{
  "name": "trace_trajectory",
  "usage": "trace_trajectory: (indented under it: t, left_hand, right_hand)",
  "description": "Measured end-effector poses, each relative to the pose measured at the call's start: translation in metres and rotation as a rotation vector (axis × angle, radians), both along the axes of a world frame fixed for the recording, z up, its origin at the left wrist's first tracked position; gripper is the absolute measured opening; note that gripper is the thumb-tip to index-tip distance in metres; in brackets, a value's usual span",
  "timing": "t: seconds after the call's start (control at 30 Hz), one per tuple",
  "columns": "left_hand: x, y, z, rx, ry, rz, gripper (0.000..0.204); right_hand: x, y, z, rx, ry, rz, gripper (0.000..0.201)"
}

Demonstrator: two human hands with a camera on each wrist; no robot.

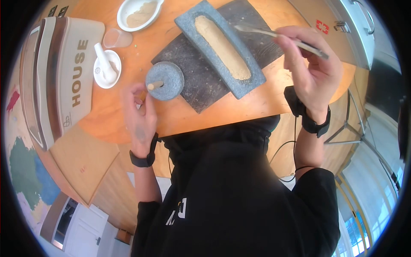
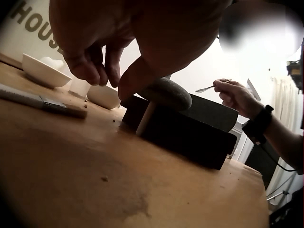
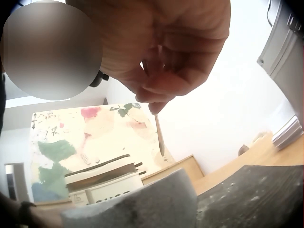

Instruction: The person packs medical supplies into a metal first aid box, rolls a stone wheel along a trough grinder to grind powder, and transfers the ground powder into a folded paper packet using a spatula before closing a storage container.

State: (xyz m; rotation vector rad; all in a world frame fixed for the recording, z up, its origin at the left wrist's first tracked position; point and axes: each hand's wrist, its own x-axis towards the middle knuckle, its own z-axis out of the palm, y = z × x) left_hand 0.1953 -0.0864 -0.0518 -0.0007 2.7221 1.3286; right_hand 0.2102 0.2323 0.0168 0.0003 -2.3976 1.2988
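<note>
My right hand pinches a slim metal spoon, its narrow tip pointing left toward a long grey stone trough. Pale tan powder fills the trough's hollow. In the right wrist view the spoon hangs down from the fingertips, above the stone rim. My left hand, slightly blurred, hovers beside a round stone grinding wheel with a wooden axle. In the left wrist view the left fingers hang loosely curled with nothing between them. Below them on the table lies a flat brush.
The trough and wheel stand on a dark board. To the left are a white mortar with its pestle, a small clear cup and a white bowl of powder. A "HOUSE" case borders the table's left side.
</note>
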Motion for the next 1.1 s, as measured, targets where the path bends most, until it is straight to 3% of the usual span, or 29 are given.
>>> trace_trajectory:
  t: [0.07, 0.1, 0.17, 0.33, 0.53, 0.83, 0.93, 1.0, 1.1]
  left_hand:
    - [0.005, -0.008, 0.003, -0.246, 0.198, -0.135, 0.015]
    - [0.010, -0.008, 0.004, -0.249, 0.197, -0.136, 0.015]
    - [0.021, -0.007, 0.001, -0.312, 0.279, -0.162, 0.013]
    - [0.038, -0.005, -0.021, -0.287, 0.297, -0.160, 0.012]
    - [0.045, -0.008, -0.045, -0.306, 0.376, -0.175, 0.013]
    - [0.045, -0.010, -0.049, -0.289, 0.410, -0.173, 0.014]
    - [0.045, -0.010, -0.049, -0.289, 0.402, -0.174, 0.014]
    - [0.045, -0.011, -0.049, -0.292, 0.401, -0.181, 0.014]
    - [0.045, -0.012, -0.049, -0.300, 0.405, -0.193, 0.013]
  right_hand:
    - [-0.007, -0.011, 0.002, 0.062, 0.089, 0.092, 0.012]
    - [-0.010, -0.014, 0.001, 0.059, 0.088, 0.091, 0.012]
    - [-0.016, -0.020, -0.003, 0.268, 0.150, 0.149, 0.013]
    - [-0.027, -0.026, -0.018, 0.268, 0.230, 0.126, 0.011]
    - [-0.027, -0.034, -0.011, 0.282, 0.054, 0.081, 0.010]
    - [-0.026, -0.033, -0.011, 0.245, 0.004, 0.078, 0.008]
    - [-0.023, -0.031, -0.015, 0.170, -0.085, 0.052, 0.007]
    - [-0.021, -0.026, -0.025, -0.099, -0.090, 0.052, 0.010]
    - [-0.018, -0.021, -0.031, -0.261, -0.057, 0.026, 0.013]
